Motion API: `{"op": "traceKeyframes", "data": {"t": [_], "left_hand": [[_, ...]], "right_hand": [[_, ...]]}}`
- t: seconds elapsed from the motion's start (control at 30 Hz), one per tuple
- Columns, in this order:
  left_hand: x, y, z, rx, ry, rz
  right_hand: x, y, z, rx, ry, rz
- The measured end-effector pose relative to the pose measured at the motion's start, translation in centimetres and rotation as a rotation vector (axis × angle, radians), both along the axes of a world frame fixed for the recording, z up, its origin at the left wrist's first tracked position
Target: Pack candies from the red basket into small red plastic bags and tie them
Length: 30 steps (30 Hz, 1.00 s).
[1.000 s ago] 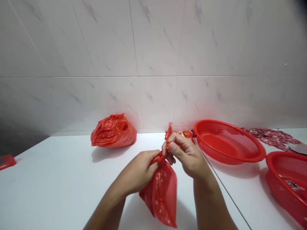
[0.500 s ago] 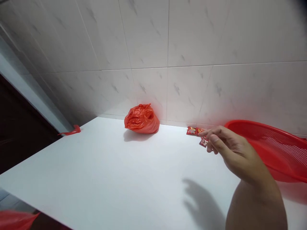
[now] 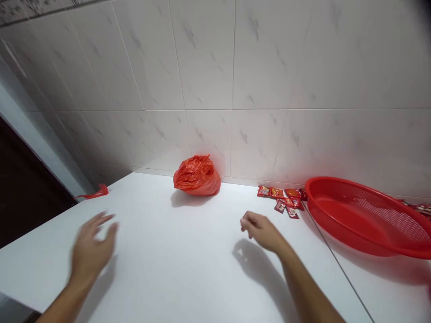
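My left hand (image 3: pixel 92 246) is over the left part of the white table, blurred by motion, thumb and fingers apart, holding nothing. My right hand (image 3: pixel 261 229) hovers above the table right of the middle, its fingers loosely curled; I see nothing held in it. Beyond and to its right lie several small red packets (image 3: pixel 276 193), grouped by the wall, with darker sachets (image 3: pixel 280 206) in front of them. A crumpled red plastic bag (image 3: pixel 198 177) sits at the back middle, between the two hands and apart from both.
A red plastic basket (image 3: pixel 357 246) with mesh sides stands at the right. A scrap of red plastic (image 3: pixel 97 192) lies on the table's far left edge. The tiled wall (image 3: pixel 208 134) borders the back of the white table (image 3: pixel 161 264). A seam crosses the tabletop at the right.
My left hand has come into view at the left. My right hand has moved left and nearer, away from the packets, uncovering them. The view has shifted slightly; the bag stays in place.
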<state>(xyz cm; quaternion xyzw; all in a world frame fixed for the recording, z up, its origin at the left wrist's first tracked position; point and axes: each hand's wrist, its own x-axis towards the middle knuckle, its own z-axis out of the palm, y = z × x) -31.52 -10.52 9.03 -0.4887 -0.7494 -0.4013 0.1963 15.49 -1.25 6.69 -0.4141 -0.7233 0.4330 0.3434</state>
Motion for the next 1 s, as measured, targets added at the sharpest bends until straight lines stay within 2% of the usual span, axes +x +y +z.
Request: {"op": "traceKeyframes", "data": {"t": [0.03, 0.1, 0.13, 0.17, 0.27, 0.37, 0.5, 0.63, 0.73, 0.93, 1.0], "left_hand": [[1.5, 2.3, 0.2, 0.009, -0.012, -0.114], [5.4, 7.9, 0.9, -0.130, 0.100, -0.313], [7.5, 10.9, 1.3, -0.257, 0.176, -0.365], [9.3, 13.8, 1.8, -0.318, 0.207, -0.395], [12.9, 20.8, 3.0, -0.434, 0.243, -0.389], [14.2, 24.7, 3.5, -0.545, 0.245, -0.296], [15.3, 26.7, 3.5, -0.627, 0.227, -0.209], [15.9, 26.9, 4.8, -0.597, 0.183, -0.155], [15.6, 26.4, 7.3, -0.508, 0.117, -0.105], [14.2, 25.3, 14.3, -0.245, 0.021, -0.035], [13.9, 25.3, 16.2, -0.190, 0.008, -0.014]], "right_hand": [[-1.1, 0.5, -2.3, -0.011, 0.038, -0.036], [-2.6, 0.9, -6.1, -0.026, 0.040, -0.083], [-2.9, 1.0, -7.3, -0.032, 0.051, -0.098], [-3.0, 1.0, -8.2, -0.043, 0.063, -0.102], [-2.5, 1.4, -8.9, -0.088, 0.121, -0.095], [-1.9, 2.4, -8.8, -0.132, 0.186, -0.094], [-1.8, 3.8, -9.0, -0.210, 0.289, -0.087], [-1.8, 4.4, -9.3, -0.260, 0.356, -0.087], [-1.7, 4.5, -9.2, -0.283, 0.388, -0.085], [-1.6, 4.6, -9.1, -0.297, 0.421, -0.085], [-1.7, 4.6, -9.1, -0.296, 0.428, -0.083]]}}
